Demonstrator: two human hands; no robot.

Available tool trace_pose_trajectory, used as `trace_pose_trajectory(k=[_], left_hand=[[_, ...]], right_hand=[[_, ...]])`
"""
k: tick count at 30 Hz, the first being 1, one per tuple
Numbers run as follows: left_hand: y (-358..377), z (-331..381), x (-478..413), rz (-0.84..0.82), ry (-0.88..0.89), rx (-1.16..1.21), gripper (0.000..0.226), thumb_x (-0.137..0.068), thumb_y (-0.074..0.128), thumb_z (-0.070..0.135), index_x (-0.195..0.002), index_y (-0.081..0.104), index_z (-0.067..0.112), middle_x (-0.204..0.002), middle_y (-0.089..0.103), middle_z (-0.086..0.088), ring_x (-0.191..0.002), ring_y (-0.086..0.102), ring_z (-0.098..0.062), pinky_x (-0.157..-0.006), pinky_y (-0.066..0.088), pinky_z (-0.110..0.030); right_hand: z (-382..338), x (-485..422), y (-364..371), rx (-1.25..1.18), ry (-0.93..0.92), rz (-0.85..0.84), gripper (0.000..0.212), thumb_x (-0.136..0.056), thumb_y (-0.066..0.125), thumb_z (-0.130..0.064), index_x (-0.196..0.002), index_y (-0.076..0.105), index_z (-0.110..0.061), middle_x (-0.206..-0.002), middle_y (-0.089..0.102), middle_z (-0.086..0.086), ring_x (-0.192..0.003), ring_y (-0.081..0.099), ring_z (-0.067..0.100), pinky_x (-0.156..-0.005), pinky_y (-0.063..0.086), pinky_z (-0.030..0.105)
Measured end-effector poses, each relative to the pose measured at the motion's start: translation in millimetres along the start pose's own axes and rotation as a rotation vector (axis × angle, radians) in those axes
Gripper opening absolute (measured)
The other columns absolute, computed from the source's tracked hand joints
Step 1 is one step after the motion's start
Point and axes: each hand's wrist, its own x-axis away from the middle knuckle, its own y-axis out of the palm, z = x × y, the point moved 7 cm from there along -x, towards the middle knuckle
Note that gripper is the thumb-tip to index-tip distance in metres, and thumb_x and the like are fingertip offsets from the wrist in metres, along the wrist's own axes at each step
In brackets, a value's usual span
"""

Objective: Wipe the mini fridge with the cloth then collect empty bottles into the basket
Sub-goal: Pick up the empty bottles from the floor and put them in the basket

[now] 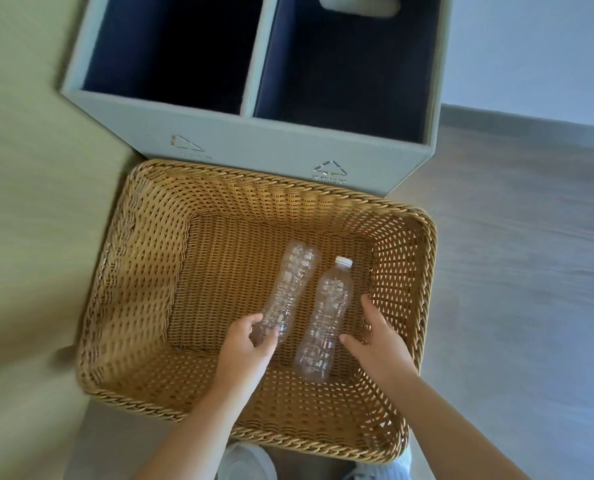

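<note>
Your left hand [250, 344] grips one bottle [290, 285] inside the basket [288, 188], while your right hand [378, 344], fingers spread and holding nothing, sits just beside the capped bottle [326, 317] lying on its floor.

Two embossed triangle signs mark the front of a grey two-compartment bin [254, 143]: an arrowed triangle [331, 168] below the right compartment and a fainter triangle [186, 144] below the left. The small lettering beneath each is too blurred to read.

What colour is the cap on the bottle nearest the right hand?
White cap, on a clear bottle; head view shows it.
</note>
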Motion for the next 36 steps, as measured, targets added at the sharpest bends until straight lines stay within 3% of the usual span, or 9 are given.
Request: trace_pose_trajectory(k=[4,8,15,20,23,25,28,36], left_hand=[[-26.4,44.1,33.3,0.045,0.226,-0.111,0.035,-0.088,0.058,0.025,-0.122,0.053,0.016,-0.123,0.052,0.006,-0.107,0.039,0.002,-0.091,0.028,-0.009],[-55.1,83.6,69.5,0.116,0.415,-0.179,0.031,-0.087,0.059,0.021,-0.117,0.057,0.014,-0.119,0.053,0.008,-0.108,0.041,0.003,-0.087,0.02,0.005],[-107.6,161.1,150.2,0.285,0.618,-0.15,0.041,-0.085,0.045,0.038,-0.11,0.062,0.011,-0.11,0.062,0.004,-0.106,0.052,-0.005,-0.094,0.041,-0.022],[-148.6,210.5,209.3,0.401,0.666,-0.199,0.04,-0.085,0.045,0.034,-0.107,0.064,0.007,-0.105,0.067,-0.004,-0.102,0.06,-0.02,-0.089,0.05,-0.039],[-172.7,232.0,242.8,0.457,0.681,-0.237,0.04,-0.084,0.045,0.033,-0.105,0.065,0.005,-0.102,0.068,-0.007,-0.1,0.062,-0.024,-0.089,0.048,-0.038],[-185.3,242.9,264.0,0.48,0.686,-0.257,0.04,-0.085,0.045,0.033,-0.104,0.066,0.005,-0.102,0.068,-0.008,-0.1,0.062,-0.025,-0.088,0.048,-0.038],[-201.7,255.9,297.0,0.508,0.681,-0.271,0.039,-0.085,0.045,0.032,-0.103,0.066,0.005,-0.101,0.068,-0.008,-0.1,0.062,-0.026,-0.089,0.045,-0.035],[-236.0,286.3,382.4,0.555,0.677,-0.193,0.036,-0.084,0.051,0.03,-0.104,0.065,0.004,-0.101,0.068,-0.009,-0.097,0.062,-0.025,-0.083,0.047,-0.031]], right_hand=[[-31.1,38.4,-20.7,0.093,-0.053,0.02,0.067,-0.089,0.056,-0.034,-0.144,0.018,-0.035,-0.147,0.033,-0.005,-0.099,0.052,0.008,-0.086,0.044,0.025],[-69.1,79.2,-43.2,0.189,-0.154,0.061,0.061,-0.09,0.053,-0.04,-0.142,0.023,-0.034,-0.144,0.036,-0.009,-0.12,0.045,0.01,-0.094,0.043,0.028],[-116.3,157.7,-91.8,0.095,-0.249,0.233,0.052,-0.088,0.052,-0.046,-0.135,0.04,-0.031,-0.134,0.047,-0.011,-0.12,0.044,0.008,-0.096,0.04,0.027],[-146.8,221.2,-133.2,0.113,-0.335,0.419,0.041,-0.086,0.058,-0.037,-0.125,0.056,-0.024,-0.128,0.056,-0.004,-0.118,0.049,0.017,-0.1,0.04,0.044],[-171.0,262.8,-157.9,0.179,-0.421,0.579,0.034,-0.085,0.061,-0.034,-0.114,0.064,-0.018,-0.12,0.062,0.001,-0.11,0.056,0.025,-0.095,0.043,0.053],[-187.2,291.1,-172.2,0.24,-0.473,0.653,0.037,-0.083,0.052,-0.039,-0.108,0.067,-0.016,-0.115,0.065,0.003,-0.106,0.06,0.027,-0.092,0.045,0.055],[-205.9,331.5,-190.5,0.308,-0.566,0.705,0.045,-0.083,0.04,-0.043,-0.106,0.068,-0.015,-0.112,0.067,0.004,-0.105,0.061,0.027,-0.089,0.047,0.057],[-234.5,426.6,-221.3,0.346,-0.68,0.77,0.043,-0.085,0.041,-0.04,-0.106,0.067,-0.014,-0.111,0.067,0.004,-0.106,0.061,0.027,-0.09,0.046,0.057]])
